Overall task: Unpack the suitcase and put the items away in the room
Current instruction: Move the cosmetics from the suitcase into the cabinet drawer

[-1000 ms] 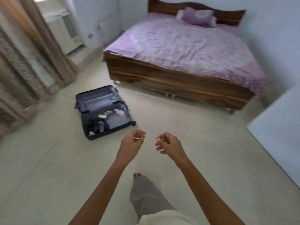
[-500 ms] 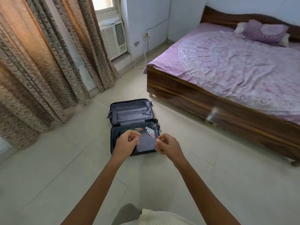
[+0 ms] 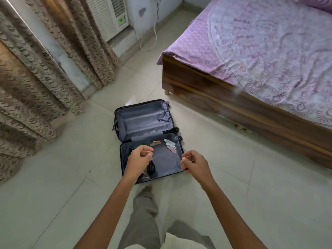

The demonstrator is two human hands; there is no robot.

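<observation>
A dark suitcase [image 3: 181, 151] lies open on the tiled floor, its lid [image 3: 142, 119] flat and bare towards the wall. In the near half lie a few small tubes and packets [image 3: 168, 144] and a dark rounded object [image 3: 151, 168], partly hidden by my wrist. My left hand [image 3: 140, 159] hovers over the near half's left side, fingers curled with the thumb against them, nothing visible in it. Over the right rim is my right hand [image 3: 194, 164], curled the same way and holding nothing that I can see.
A wooden bed [image 3: 224, 97] with a purple sheet [image 3: 260, 42] fills the right side. Patterned curtains [image 3: 45, 69] hang on the left. A white window cooler [image 3: 107, 15] and a trailing cord [image 3: 152, 38] sit at the far wall. My foot [image 3: 148, 188] is just short of the suitcase.
I have walked up to the suitcase, which has gone from some way off to right under my hands. Both hands have stayed curled and moved slightly apart.
</observation>
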